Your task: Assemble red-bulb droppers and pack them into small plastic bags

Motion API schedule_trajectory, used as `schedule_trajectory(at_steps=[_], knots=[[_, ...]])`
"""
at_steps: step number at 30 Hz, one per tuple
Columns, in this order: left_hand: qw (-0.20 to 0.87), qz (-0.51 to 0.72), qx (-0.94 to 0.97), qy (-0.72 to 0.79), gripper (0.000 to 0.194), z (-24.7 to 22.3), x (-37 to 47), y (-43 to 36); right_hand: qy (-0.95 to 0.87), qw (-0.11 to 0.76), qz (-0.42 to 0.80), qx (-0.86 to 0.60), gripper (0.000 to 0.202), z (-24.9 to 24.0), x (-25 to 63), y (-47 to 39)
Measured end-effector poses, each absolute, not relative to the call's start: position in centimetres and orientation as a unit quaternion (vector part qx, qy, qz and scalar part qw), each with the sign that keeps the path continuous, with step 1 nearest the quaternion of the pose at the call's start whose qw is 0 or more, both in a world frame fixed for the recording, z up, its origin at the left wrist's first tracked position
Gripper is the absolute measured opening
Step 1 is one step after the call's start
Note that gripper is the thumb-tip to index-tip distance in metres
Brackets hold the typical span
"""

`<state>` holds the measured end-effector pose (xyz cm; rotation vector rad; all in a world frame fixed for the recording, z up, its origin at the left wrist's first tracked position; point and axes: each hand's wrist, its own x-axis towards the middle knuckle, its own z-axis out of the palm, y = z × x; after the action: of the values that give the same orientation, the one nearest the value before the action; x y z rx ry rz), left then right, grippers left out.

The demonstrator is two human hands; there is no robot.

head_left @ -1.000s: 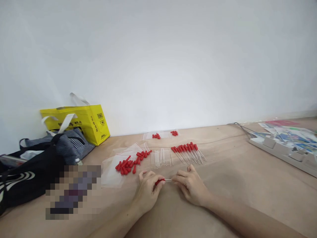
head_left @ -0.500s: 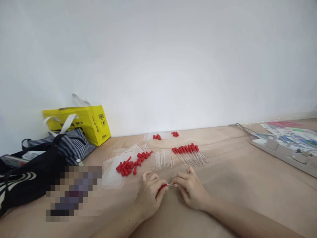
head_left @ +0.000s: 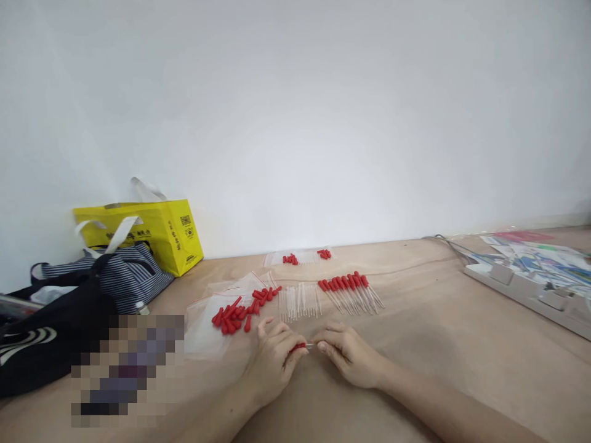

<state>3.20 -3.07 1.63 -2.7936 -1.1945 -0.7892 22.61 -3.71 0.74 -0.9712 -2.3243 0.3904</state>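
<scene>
Low in the centre, my left hand (head_left: 273, 362) pinches a red rubber bulb (head_left: 298, 347). My right hand (head_left: 348, 354) grips a thin clear tube (head_left: 309, 346) whose other end meets the bulb. Beyond my left hand lies a pile of red bulbs (head_left: 231, 317), partly on clear plastic bags (head_left: 203, 329). Straight ahead of the hands is a row of loose clear tubes (head_left: 300, 300). To its right rest several tubes fitted with red bulbs (head_left: 353, 292), side by side on the brown table surface (head_left: 429, 381).
Near the wall, a clear bag (head_left: 305, 256) lies with two clusters of red bulbs. At left stand a yellow bag (head_left: 184, 237), a striped bag (head_left: 133, 277) and a black bag (head_left: 60, 344). A white power strip (head_left: 526, 301) and packets (head_left: 545, 261) are at right.
My right hand has closed in on my left, and less of the clear tube shows between them. The whole view has shifted slightly.
</scene>
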Motion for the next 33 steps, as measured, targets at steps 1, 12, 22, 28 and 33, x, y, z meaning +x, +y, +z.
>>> schedule_trajectory(at_steps=[1,12,22,28,33], knots=[[0.006,-0.251,-0.891,-0.378,0.015,1.7,3.1,-3.0,-0.875,0.289,0.131,-0.365,0.025,0.8,22.7,-3.7],[0.131,-0.287,-0.788,-0.528,0.029,2.2,0.6,-1.1,-0.711,0.36,0.023,-0.604,0.02,-0.5,23.9,-0.3],[0.18,-0.166,-0.685,-0.687,0.028,2.6,-2.6,0.7,-0.629,0.315,-0.067,-0.708,0.013,-0.5,23.4,4.3],[0.212,-0.128,-0.694,-0.676,0.022,2.6,-2.4,0.5,-0.637,0.304,-0.071,-0.705,0.019,-0.9,23.6,4.4],[0.258,-0.083,-0.698,-0.663,0.026,2.9,-2.1,0.1,-0.655,0.303,-0.079,-0.688,0.022,-0.1,22.2,4.1]])
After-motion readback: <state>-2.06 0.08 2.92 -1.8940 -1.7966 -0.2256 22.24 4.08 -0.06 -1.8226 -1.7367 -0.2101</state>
